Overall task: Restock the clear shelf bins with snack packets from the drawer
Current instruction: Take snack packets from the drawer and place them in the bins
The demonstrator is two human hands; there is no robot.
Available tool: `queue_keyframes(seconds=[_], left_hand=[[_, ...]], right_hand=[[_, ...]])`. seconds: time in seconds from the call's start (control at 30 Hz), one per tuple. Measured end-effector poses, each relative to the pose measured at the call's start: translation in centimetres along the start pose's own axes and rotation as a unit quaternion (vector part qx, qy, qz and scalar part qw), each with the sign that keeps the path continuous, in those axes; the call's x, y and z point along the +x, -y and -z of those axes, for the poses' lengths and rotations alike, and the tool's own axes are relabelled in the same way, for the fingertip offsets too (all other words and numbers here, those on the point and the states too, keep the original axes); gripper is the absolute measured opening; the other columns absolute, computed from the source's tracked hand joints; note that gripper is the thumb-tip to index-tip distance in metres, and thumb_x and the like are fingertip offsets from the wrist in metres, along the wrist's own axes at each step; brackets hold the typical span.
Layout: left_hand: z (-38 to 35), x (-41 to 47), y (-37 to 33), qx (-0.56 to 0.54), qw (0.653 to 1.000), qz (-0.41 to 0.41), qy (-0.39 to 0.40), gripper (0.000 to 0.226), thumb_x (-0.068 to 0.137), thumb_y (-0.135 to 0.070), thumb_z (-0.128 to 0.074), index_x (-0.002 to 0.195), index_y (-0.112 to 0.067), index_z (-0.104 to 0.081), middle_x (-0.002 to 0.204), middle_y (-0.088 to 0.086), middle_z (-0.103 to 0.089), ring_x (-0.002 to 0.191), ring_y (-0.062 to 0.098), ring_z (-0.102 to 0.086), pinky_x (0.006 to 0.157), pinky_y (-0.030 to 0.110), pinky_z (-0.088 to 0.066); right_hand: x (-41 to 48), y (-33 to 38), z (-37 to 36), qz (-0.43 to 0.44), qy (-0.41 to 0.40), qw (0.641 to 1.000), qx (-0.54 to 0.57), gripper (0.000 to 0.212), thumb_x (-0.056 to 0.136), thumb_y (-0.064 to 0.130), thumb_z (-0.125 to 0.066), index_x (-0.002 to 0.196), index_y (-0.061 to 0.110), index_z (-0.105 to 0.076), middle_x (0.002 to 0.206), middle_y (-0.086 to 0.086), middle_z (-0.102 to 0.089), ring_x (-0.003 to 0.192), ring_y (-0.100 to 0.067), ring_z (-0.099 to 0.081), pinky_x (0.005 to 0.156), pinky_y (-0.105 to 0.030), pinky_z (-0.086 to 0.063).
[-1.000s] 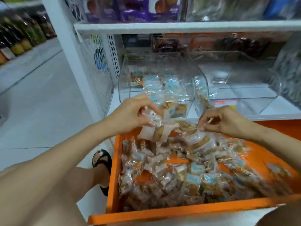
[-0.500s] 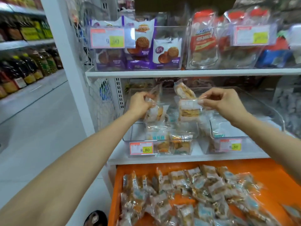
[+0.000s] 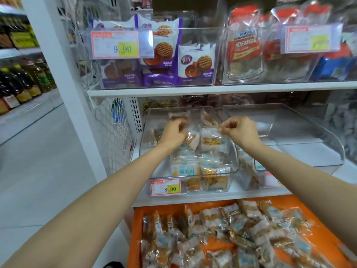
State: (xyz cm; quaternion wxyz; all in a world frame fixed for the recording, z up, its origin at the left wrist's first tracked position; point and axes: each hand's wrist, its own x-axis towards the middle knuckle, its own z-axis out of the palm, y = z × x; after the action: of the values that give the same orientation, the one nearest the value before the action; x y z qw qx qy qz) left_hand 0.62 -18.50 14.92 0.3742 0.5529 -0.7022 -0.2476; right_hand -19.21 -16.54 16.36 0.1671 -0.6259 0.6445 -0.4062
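Below your hands and nearest to you, the orange plastic drawer (image 3: 137,221) is standing open, heaped with small clear-wrapped snack packets (image 3: 222,240). Beyond it, your forearms are reaching over the rounded clear plastic bin (image 3: 152,163) on the shelf, which is showing a red-bordered price label (image 3: 165,187) reading 8.80 on its front. Your left hand (image 3: 173,132) is curling its fingers round a clear packet with a brown biscuit inside (image 3: 193,140). Your right hand (image 3: 242,132) is pinching the top edge of a second clear packet of golden snacks (image 3: 211,141) between thumb and fingertips. The two are hanging side by side, just above the packets lying in the bin under your hands. Right of your right hand, another clear plastic bin (image 3: 309,130) is sitting. Above your hands, a white shelf board (image 3: 193,89) is carrying purple biscuit packs (image 3: 195,64) and red-labelled bags (image 3: 243,45). Far to the left of your left hand, dark bottles (image 3: 23,82) are lining an aisle shelf.
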Motion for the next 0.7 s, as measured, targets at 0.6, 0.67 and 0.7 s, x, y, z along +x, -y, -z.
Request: queue_keyframes(seconds=[0.6, 0.67, 0.7], left_hand=[[2.7, -4.5, -1.6, -0.228, 0.961, 0.141, 0.066, 0.026, 0.098, -0.035, -0.044, 0.098, -0.010, -0.052, 0.091, 0.006, -0.059, 0.070, 0.012, -0.059, 0.062, 0.020, -0.054], [3.0, -4.4, -1.2, -0.239, 0.949, 0.168, 0.115, 0.035, 0.091, -0.030, -0.059, 0.114, -0.003, -0.053, 0.095, 0.007, -0.060, 0.077, 0.012, -0.058, 0.065, 0.019, -0.052], [3.1, -4.4, -1.0, -0.220, 0.952, 0.170, 0.130, 0.042, 0.087, -0.026, -0.065, 0.120, -0.004, -0.052, 0.099, 0.006, -0.060, 0.081, 0.012, -0.056, 0.066, 0.020, -0.048]], right_hand=[[-3.3, 2.8, 0.3, 0.092, 0.111, 0.965, 0.220, 0.020, 0.072, -0.012, -0.071, 0.065, 0.006, -0.064, 0.090, -0.009, -0.067, 0.073, -0.014, -0.061, 0.066, -0.019, -0.051], [-3.7, 2.9, 0.2, 0.092, 0.108, 0.964, 0.223, 0.014, 0.073, -0.007, -0.072, 0.068, 0.006, -0.068, 0.091, -0.007, -0.066, 0.078, -0.020, -0.059, 0.066, -0.015, -0.049], [-3.9, 2.9, 0.2, 0.091, 0.101, 0.966, 0.218, 0.014, 0.073, -0.005, -0.073, 0.067, 0.007, -0.069, 0.089, -0.007, -0.066, 0.078, -0.022, -0.058, 0.064, -0.014, -0.049]])
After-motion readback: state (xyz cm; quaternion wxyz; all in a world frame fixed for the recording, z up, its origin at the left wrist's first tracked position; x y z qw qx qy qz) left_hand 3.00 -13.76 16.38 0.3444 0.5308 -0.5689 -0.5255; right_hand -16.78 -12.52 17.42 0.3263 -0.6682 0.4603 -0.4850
